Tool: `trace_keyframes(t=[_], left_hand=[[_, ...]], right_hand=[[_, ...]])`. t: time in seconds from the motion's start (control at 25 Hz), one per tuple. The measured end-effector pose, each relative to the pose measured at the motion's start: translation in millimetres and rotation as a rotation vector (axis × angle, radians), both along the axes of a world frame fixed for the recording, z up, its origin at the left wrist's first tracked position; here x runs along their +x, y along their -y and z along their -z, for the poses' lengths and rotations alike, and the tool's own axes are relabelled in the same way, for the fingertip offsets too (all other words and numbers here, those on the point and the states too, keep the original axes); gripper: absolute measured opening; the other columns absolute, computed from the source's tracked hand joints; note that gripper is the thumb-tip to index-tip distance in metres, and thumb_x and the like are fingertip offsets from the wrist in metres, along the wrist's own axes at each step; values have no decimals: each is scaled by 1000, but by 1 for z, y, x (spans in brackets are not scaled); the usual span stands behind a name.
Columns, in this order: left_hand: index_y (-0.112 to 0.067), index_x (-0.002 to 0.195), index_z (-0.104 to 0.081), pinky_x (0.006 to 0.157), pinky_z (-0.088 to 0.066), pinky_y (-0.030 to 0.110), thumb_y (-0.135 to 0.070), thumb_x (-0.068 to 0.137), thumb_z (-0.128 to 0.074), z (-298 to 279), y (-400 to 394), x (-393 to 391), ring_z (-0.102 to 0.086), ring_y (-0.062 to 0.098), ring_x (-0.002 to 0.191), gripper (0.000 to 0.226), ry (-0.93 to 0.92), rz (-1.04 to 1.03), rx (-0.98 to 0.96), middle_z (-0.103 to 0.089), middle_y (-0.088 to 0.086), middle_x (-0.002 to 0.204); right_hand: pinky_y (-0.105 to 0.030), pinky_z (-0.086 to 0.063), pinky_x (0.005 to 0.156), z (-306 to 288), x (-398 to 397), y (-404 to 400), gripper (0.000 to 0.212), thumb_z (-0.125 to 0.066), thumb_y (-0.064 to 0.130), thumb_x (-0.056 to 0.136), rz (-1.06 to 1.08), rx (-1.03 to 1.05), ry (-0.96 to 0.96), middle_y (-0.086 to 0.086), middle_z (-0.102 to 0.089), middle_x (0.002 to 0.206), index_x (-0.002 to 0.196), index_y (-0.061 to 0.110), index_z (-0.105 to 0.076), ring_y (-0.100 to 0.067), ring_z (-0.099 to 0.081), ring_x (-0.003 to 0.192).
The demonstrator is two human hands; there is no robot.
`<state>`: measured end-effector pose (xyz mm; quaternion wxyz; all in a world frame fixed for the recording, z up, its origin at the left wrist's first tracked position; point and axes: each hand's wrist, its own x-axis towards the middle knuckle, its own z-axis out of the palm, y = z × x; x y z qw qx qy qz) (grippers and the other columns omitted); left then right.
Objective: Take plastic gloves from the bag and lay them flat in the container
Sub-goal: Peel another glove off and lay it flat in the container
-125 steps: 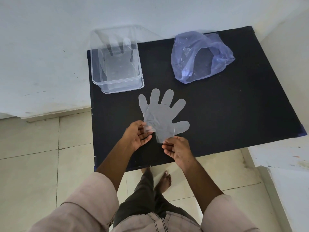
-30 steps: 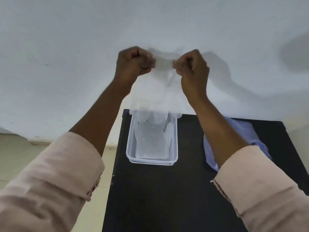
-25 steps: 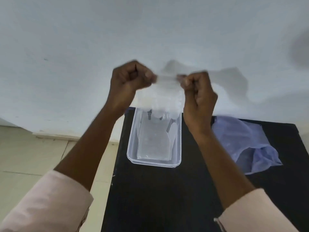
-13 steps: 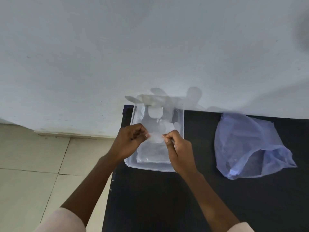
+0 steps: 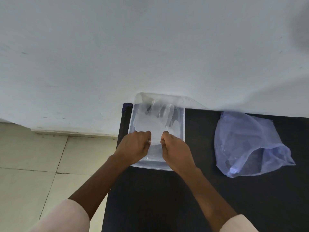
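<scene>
Head view: both hands are low over the near half of the box [image 5: 182, 124], a clear plastic tub at the table's far left corner, its far end against the wall [image 5: 150, 47]. The L hand [image 5: 133, 146] and R hand [image 5: 175, 151] are each curled, fingertips pinched on the cuff edge of a glove [image 5: 153, 122] — one corner per hand. The glove lies spread inside the box, fingers pointing toward the wall, its cuff at the hands. Prob. more clear plastic sits under it on the box floor, but the layers are see-through and hard to separate. The hands and wrists cover the box's near corners and part of its front rim.

To the R, well apart from the box, the bag [image 5: 247, 144] — thin bluish plastic, crumpled, mouth toward the near side — lies on the table w/ nothing touching it.

The table [image 5: 167, 198] has a black matte top; the stretch between box and bag is bare. Pale pink sleeves [image 5: 66, 216] show at the bottom edge. Left of the table is a cream tiled floor [image 5: 33, 164], meeting the whitish wall at a low ledge.
</scene>
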<state>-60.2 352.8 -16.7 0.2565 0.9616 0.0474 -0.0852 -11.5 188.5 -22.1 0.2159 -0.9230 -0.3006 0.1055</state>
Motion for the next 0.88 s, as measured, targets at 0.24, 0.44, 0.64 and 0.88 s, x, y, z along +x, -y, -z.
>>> trace_keyframes(t=[0.24,0.44,0.64,0.88], left_hand=[[-18,116,-56,95,-51,31,-30,99,-46,-2,5,-4,-66,22,91,24,-94,175,165,-71,4,107],[-16,111,-58,90,-53,30,-27,98,-48,-3,6,-1,-66,21,88,20,-68,81,91,-71,4,105],[-11,98,-63,80,-56,31,-19,94,-55,-12,9,10,-67,20,82,12,181,-155,-102,-73,6,98],[-13,104,-62,84,-55,29,-21,96,-52,-3,15,1,-67,20,85,16,-56,-52,12,-72,7,100]], right_hand=[[-31,-54,80,-1,-3,0,23,-55,25,95,-97,-148,-5,-7,-68,104,115,17,-50,-20,-64,83],[-27,-51,69,-11,8,-4,17,-53,21,95,-66,-115,14,-8,-69,96,111,14,-51,-16,-56,69],[-20,-46,63,-32,28,-15,11,-56,18,94,-7,170,200,-7,-66,83,101,9,-55,-9,-49,64],[-20,-33,51,-10,-3,-5,15,-65,5,82,-1,-40,169,-8,-63,74,93,8,-55,-13,-38,56]])
